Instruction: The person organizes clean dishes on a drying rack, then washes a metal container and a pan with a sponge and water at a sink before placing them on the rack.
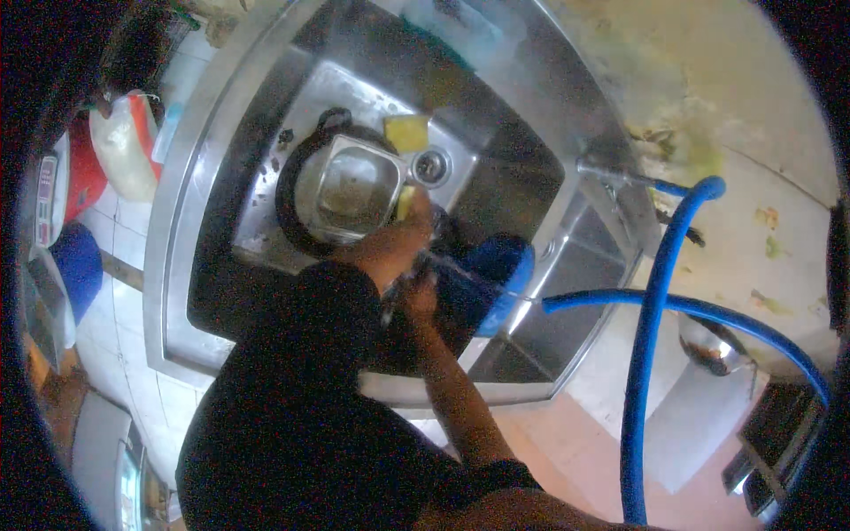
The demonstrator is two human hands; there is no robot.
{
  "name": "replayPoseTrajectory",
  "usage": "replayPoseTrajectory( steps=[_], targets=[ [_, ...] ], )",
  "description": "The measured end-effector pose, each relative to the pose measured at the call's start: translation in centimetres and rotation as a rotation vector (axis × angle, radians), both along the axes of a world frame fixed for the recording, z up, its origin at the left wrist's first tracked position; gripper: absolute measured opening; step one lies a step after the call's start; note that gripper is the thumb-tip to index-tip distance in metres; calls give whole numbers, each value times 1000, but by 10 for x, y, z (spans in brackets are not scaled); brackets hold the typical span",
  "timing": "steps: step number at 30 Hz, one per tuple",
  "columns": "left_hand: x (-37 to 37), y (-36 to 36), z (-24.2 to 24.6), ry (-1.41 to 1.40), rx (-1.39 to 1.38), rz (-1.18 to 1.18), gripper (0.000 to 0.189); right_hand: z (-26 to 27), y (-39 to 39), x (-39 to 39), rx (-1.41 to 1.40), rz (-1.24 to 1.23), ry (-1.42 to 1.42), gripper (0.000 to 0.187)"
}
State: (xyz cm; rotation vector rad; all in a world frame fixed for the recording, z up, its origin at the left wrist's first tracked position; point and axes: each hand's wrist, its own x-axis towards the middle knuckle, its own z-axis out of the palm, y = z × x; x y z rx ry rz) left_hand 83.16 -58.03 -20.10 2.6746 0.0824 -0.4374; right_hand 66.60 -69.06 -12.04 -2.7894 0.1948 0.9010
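Observation:
My left hand (415, 222) reaches over the right edge of a square metal pan (362, 186), with a small yellow sponge (405, 201) in its fingers. The pan rests on a round dark pan (287, 199) with a loop handle, on the floor of a stainless-steel sink (249, 232). Just below the left hand is my right hand (420, 299), its fingers curled near something dark and shiny. Blur and shadow hide what it touches. From the tip of a blue hose (597, 297), a thin water stream runs toward both hands.
A yellow sponge cloth (407, 134) lies by the sink drain (431, 167). Right of my hands is a blue container (508, 282). Another length of blue hose (647, 372) crosses the right side. A white and orange sack (126, 146) stands left of the sink on white tiles.

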Motion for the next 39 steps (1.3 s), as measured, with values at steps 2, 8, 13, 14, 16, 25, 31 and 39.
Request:
replayPoseTrajectory(
  steps=[2, 8, 13, 14, 16, 25, 31, 39],
  targets=[
    [15, 14, 18, -57, -81, 89, 28, 9, 18, 10, -23, 59, -255, 42],
    [-12, 117, 157, -266, -502, 425, 42, -16, 86, 120, 694, -90, -644, 28],
    [-101, 167, 191, 13, -658, 578, 48, -124, 112, 238, 748, -609, -28, 39],
    [-120, 172, 186, 15, -638, 568, 48, -143, 111, 246, 445, -22, -448, 43],
    [-155, 181, 170, -48, -698, 520, 49, -153, 122, 263, 101, 556, -826, 48],
    [-216, 194, 204, 112, -773, 784, 54, 31, 200, 214, 705, -106, -971, 27],
    [-229, 205, 222, 69, -800, 800, 56, 195, 235, 233, 1205, -305, -1109, 30],
    [-238, 210, 256, 87, -820, 886, 57, 124, 204, 232, 727, -222, -858, 54]
  ],
)
